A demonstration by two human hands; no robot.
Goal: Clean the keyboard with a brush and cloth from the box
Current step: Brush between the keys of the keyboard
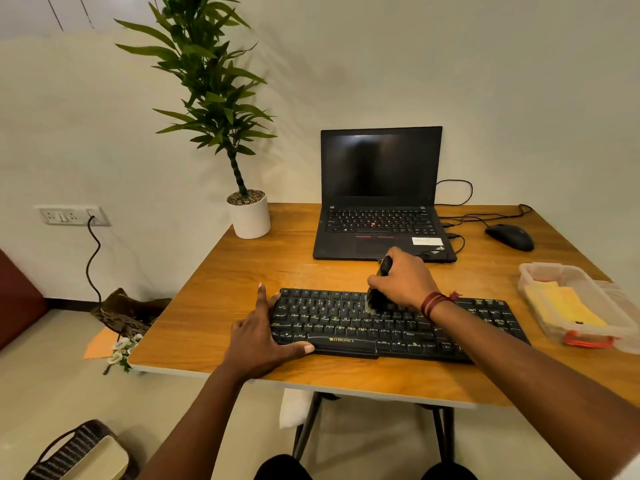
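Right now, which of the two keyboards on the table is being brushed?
The separate black keyboard nearest the person, not the laptop's built-in one behind it. The right hand holds the brush on its keys; the left hand steadies its left end.

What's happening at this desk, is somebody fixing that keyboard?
Not fixing, cleaning. A person is brushing a black keyboard on a wooden table. The right hand holds a small dark brush, its bristles down on the upper middle keys. The left hand lies spread at the keyboard's left end, steadying it. A yellow cloth lies in the open clear plastic box to the right, in nobody's hand. Behind are an open laptop, a mouse and a potted plant.
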